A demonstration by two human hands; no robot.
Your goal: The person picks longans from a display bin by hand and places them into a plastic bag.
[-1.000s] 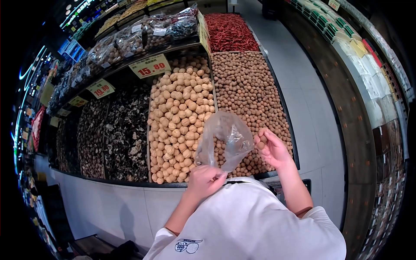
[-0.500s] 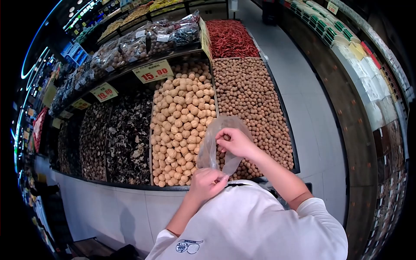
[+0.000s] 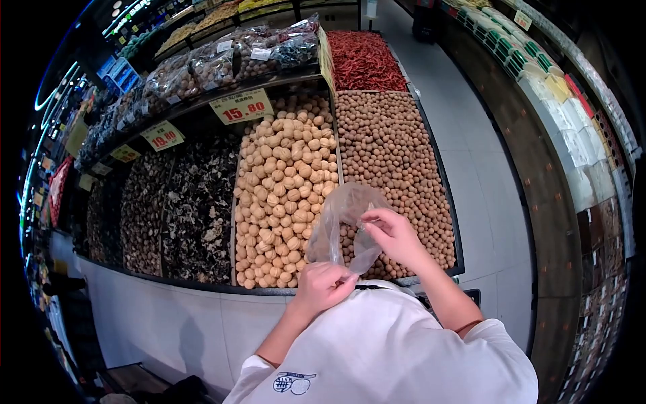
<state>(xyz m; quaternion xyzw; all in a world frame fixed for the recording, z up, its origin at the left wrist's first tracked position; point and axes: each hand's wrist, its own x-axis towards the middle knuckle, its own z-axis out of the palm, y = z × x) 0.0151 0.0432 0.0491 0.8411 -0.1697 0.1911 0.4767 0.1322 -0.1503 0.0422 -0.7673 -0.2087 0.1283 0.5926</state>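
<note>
A clear plastic bag [image 3: 330,225] hangs between my hands, with its mouth spread into a loop. My left hand [image 3: 325,284] pinches the bag's near end close to my shirt. My right hand [image 3: 391,232] grips the bag's right edge between thumb and fingers. No contents show inside the bag. Beneath it on the left is a bin of walnuts [image 3: 282,195]. Small round brown nuts [image 3: 397,148] fill the bin under and beyond my right hand.
Dried red chilies [image 3: 367,60] lie at the far end. Dark dried fungus [image 3: 202,209] fills a bin at left. Above the bins stands a shelf of bagged goods [image 3: 208,67] with price signs [image 3: 242,108]. A grey aisle floor [image 3: 481,182] runs along the right.
My right hand has moved right and slightly down, drawing the bag's right edge with it and widening the mouth. My left hand stays almost in place.
</note>
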